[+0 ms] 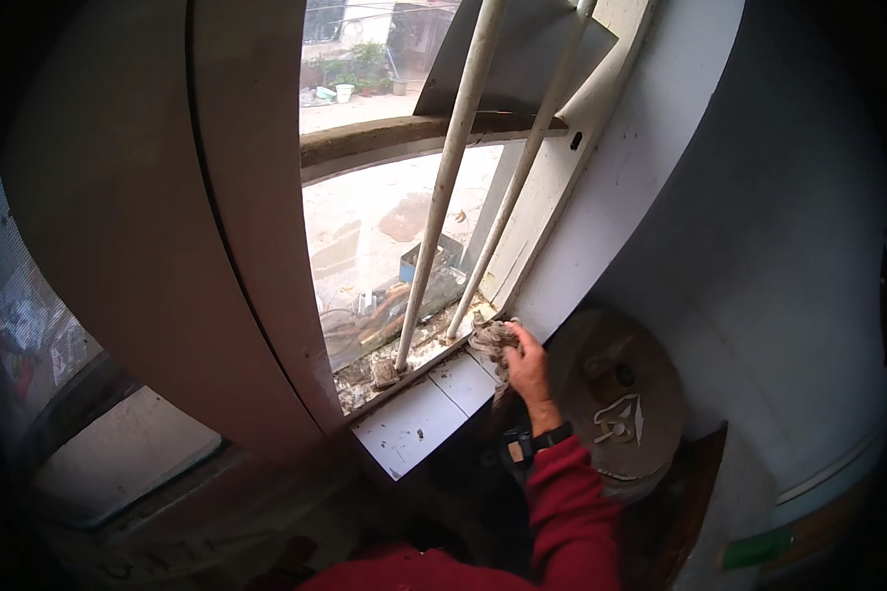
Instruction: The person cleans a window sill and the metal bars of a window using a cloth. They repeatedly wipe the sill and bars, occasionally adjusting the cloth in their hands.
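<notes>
My right hand [529,371] grips a crumpled, dirty grey-brown rag [494,338] at the right end of the window sill, close to the corner of the frame. Part of the rag hangs below the fingers over the sill's edge. White tiles [462,380] cover the sill, and dark crumbs of dirt lie scattered on its left part. Behind the rag, a grimy ledge [362,384] runs along the base of the window. Two upright metal bars [436,221] stand in that ledge. My left hand is out of view.
A round drum-like stand [658,399] at the right carries a roll of tape and a white object. The window frame [554,221] rises beside the rag. A green cylindrical object [755,548] lies at the lower right. Outside the glass sits a blue box [414,267].
</notes>
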`<act>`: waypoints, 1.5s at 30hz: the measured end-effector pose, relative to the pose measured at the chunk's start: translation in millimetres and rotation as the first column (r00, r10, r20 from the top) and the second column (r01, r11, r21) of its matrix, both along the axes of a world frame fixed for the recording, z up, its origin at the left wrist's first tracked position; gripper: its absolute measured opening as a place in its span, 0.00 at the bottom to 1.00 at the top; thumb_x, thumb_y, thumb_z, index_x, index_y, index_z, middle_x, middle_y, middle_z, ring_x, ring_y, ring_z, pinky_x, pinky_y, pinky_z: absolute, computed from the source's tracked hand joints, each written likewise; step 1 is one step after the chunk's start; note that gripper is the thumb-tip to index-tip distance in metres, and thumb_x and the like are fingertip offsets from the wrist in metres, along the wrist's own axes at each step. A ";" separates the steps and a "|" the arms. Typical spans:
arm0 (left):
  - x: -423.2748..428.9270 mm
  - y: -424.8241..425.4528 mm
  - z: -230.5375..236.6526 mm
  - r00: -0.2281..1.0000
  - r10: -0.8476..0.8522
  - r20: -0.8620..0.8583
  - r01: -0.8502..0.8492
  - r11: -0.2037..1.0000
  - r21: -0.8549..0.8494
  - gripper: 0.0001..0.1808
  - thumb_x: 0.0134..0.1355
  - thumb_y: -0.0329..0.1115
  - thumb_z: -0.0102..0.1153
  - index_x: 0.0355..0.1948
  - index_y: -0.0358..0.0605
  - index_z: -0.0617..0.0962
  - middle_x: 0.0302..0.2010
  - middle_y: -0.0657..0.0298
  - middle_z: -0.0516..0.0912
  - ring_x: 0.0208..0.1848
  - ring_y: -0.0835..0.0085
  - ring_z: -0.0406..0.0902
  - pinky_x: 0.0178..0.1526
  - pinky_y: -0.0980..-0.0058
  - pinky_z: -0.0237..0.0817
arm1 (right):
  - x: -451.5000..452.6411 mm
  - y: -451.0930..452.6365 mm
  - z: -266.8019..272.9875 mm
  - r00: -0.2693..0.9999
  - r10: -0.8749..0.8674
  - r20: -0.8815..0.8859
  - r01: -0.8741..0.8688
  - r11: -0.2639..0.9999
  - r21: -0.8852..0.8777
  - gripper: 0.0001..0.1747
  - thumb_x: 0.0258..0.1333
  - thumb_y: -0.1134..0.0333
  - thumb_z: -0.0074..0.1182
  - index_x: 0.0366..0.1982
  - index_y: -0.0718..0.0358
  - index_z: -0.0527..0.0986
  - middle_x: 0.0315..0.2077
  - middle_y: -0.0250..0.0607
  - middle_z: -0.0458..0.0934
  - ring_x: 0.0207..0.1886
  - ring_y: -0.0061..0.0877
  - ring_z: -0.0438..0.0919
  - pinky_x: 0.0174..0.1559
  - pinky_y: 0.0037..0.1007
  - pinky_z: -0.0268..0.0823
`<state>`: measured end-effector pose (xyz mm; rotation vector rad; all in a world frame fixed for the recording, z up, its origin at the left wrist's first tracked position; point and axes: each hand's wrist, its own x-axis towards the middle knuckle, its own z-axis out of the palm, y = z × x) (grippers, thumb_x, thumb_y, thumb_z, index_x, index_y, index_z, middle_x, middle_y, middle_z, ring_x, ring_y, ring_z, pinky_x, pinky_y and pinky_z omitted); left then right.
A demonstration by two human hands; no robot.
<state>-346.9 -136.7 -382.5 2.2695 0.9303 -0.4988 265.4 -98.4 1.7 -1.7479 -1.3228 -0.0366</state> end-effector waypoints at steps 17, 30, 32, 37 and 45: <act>84.9 -71.0 9.7 0.995 0.065 -0.071 -0.063 0.998 0.030 0.16 0.66 0.39 0.49 0.43 0.48 0.87 0.46 0.50 0.86 0.48 0.51 0.84 0.49 0.55 0.75 | 28.1 65.5 15.1 0.662 -0.113 0.741 0.056 0.993 0.102 0.28 0.49 0.67 0.63 0.55 0.54 0.75 0.44 0.47 0.73 0.43 0.43 0.75 0.44 0.39 0.74; 143.5 -150.3 4.9 0.987 0.090 -0.133 -0.078 0.993 0.093 0.17 0.66 0.41 0.48 0.42 0.48 0.87 0.46 0.50 0.86 0.48 0.50 0.84 0.51 0.53 0.74 | 50.7 91.8 11.9 0.788 0.425 0.445 -0.391 0.904 -0.170 0.16 0.48 0.68 0.58 0.42 0.56 0.75 0.34 0.40 0.76 0.44 0.39 0.78 0.42 0.40 0.76; 144.1 -145.4 2.1 0.990 0.088 -0.111 -0.076 0.991 0.111 0.18 0.66 0.42 0.48 0.42 0.48 0.87 0.45 0.50 0.87 0.48 0.50 0.83 0.51 0.52 0.74 | 55.6 76.8 14.6 0.770 0.522 0.367 -0.483 0.853 -0.199 0.20 0.48 0.68 0.57 0.47 0.57 0.77 0.36 0.43 0.77 0.45 0.42 0.79 0.45 0.41 0.76; 144.7 -127.0 -6.7 0.971 0.239 -0.003 -0.234 0.956 0.175 0.18 0.66 0.43 0.49 0.42 0.48 0.87 0.45 0.50 0.87 0.49 0.50 0.83 0.53 0.50 0.73 | 47.0 33.9 38.9 0.807 0.580 -0.114 -0.591 0.789 -0.165 0.22 0.49 0.71 0.56 0.49 0.63 0.77 0.45 0.53 0.80 0.49 0.46 0.80 0.51 0.39 0.74; 137.6 -108.5 -36.6 0.998 0.059 -0.009 -0.055 0.968 0.244 0.14 0.63 0.36 0.52 0.43 0.48 0.86 0.46 0.52 0.86 0.48 0.52 0.84 0.51 0.52 0.75 | -32.9 57.5 70.0 0.652 0.259 0.713 -0.495 0.857 0.141 0.21 0.50 0.74 0.57 0.50 0.62 0.75 0.44 0.50 0.78 0.39 0.39 0.78 0.38 0.35 0.75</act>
